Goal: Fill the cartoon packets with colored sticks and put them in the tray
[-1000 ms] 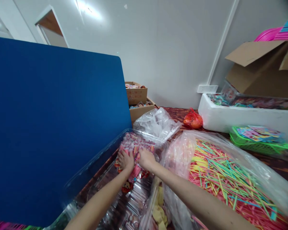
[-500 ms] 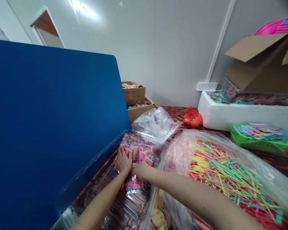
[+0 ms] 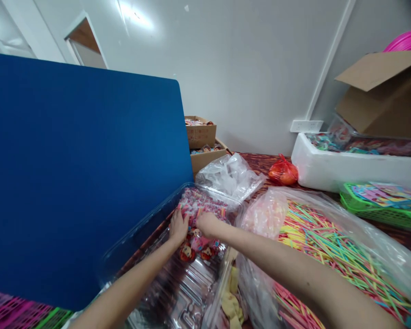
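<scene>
A pile of small pink clear-wrapped packets (image 3: pixel 200 203) fills the far end of a clear plastic tray (image 3: pixel 150 219). My left hand (image 3: pixel 179 228) lies along the left side of the pile, fingers stretched forward and thumb apart. My right hand (image 3: pixel 206 225) presses down into the packets with its fingers curled under, so their tips and whatever they grip are hidden. Just in front of the hands lie several packets with a red-haired doll figure (image 3: pixel 187 252). The near part of the tray shows bare ribbed plastic.
A tall blue panel (image 3: pixel 89 173) stands along the left. To the right, a clear bag holds coloured thin sticks (image 3: pixel 332 246). Behind are a crumpled plastic bag (image 3: pixel 231 176), a red bag (image 3: pixel 283 171), a green basket (image 3: pixel 380 208), a white foam box (image 3: pixel 356 167) and cartons (image 3: pixel 202 137).
The view has swung slightly left. My right hand has moved farther into the pile, and the doll-figure packets in front of it show more plainly. My left hand stays beside the pile.
</scene>
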A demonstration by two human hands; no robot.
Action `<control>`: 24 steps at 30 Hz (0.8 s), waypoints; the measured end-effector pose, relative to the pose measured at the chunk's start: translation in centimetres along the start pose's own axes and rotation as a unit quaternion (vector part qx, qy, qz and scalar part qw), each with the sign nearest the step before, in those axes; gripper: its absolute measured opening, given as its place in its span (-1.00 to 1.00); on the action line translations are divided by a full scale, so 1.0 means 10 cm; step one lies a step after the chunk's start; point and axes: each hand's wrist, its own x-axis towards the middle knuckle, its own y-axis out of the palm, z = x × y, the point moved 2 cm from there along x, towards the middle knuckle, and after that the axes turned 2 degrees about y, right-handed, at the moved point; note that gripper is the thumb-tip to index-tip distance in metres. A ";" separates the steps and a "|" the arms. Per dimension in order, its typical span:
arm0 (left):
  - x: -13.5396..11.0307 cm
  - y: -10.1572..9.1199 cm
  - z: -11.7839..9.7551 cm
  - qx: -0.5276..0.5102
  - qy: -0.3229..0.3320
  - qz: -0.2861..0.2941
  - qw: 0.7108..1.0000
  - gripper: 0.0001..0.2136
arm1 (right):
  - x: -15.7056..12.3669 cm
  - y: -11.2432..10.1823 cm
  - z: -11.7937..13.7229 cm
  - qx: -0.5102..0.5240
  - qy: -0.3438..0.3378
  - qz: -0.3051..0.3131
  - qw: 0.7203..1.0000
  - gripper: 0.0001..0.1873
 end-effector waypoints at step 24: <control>-0.35 0.01 -0.44 0.080 0.085 0.098 0.988 -0.66 | -0.11 0.04 -0.56 0.071 0.232 -0.027 0.970 -0.67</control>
